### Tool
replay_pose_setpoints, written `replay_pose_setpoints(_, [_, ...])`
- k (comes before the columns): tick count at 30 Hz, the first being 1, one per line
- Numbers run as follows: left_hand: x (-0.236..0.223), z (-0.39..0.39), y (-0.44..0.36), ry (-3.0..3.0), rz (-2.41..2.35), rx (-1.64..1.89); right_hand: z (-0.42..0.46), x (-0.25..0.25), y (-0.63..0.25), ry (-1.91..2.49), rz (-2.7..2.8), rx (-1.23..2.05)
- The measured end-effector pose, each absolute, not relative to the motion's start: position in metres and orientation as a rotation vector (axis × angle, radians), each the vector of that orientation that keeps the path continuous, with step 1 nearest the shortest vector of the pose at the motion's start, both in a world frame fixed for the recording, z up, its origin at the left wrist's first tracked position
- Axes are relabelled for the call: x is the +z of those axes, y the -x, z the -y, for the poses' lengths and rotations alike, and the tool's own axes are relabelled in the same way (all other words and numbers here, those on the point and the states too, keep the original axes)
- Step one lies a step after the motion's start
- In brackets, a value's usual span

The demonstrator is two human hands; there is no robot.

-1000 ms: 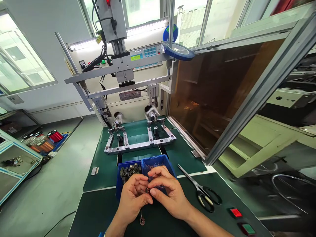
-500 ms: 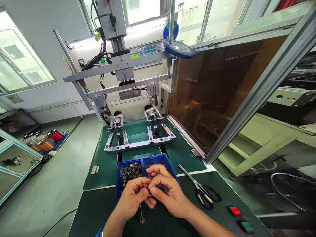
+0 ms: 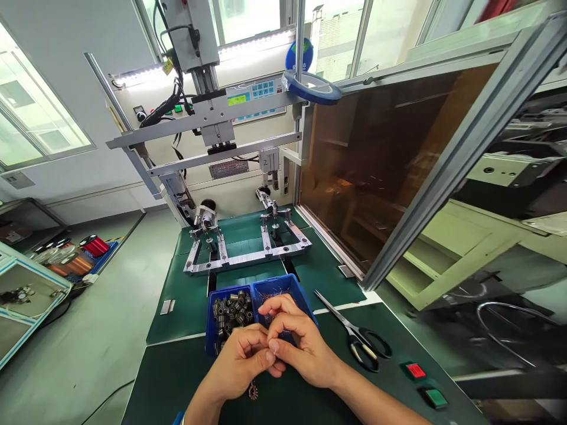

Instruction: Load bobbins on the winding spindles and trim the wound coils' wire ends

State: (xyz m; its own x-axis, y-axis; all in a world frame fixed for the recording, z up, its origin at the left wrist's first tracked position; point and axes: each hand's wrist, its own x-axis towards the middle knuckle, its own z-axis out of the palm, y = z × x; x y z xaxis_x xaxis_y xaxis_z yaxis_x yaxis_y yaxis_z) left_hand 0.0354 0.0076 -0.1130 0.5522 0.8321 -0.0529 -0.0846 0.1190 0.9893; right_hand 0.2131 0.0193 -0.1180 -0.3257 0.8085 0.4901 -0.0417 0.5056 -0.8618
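My left hand (image 3: pixel 241 363) is closed, thumb and forefinger pinched together over the near edge of the blue bins. A small copper-wound core (image 3: pixel 253 392) hangs just under it; what else sits inside its fingers is hidden now. Against it, fingertip to fingertip, my right hand (image 3: pixel 301 345) pinches with thumb and forefinger. A thin copper wire (image 3: pixel 276 352) shows faintly at those fingertips. Behind my left hand, the left blue bin (image 3: pixel 207 330) holds several dark metal cores (image 3: pixel 233 310). The right blue bin (image 3: pixel 305 292), with thin wire scraps in it, lies partly behind my right hand.
Scissors (image 3: pixel 361 339) lie on the green mat to the right. A red button (image 3: pixel 416 370) and a green button (image 3: pixel 436 397) are near the right edge. Beyond the bins stands a metal fixture (image 3: pixel 248 258) under a press frame (image 3: pixel 230 153). A brown panel (image 3: pixel 381 159) stands at right.
The fingertips have drawn closer, covering a wound core that showed between them. The hanging core now sits nearer my left hand. The whole view has shifted slightly.
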Motion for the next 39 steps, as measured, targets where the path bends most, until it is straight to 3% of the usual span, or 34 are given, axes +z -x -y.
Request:
replay_pose_setpoints(11, [-0.114,-0.009,-0.035,-1.334,-0.775,0.888,-0.021,-0.101,-0.234,0.727,1.793,0.824])
replay_pose_setpoints(20, [-0.114,-0.015,-0.029,-1.118,-0.787,1.101,0.010,-0.161,-0.334,1.831,1.815,0.398])
replay_pose_setpoints(27, [-0.110,-0.013,-0.032,-1.002,-0.763,1.119,0.020,-0.166,-0.334,2.131,1.967,0.259])
replay_pose_setpoints(33, [-0.113,-0.014,-0.032,-0.982,-0.772,1.143,0.022,-0.157,-0.351,2.080,1.530,0.633])
replay_pose_setpoints(39, [-0.110,-0.013,-0.036,-0.962,-0.813,1.124,0.040,-0.110,-0.347,1.513,1.397,1.203])
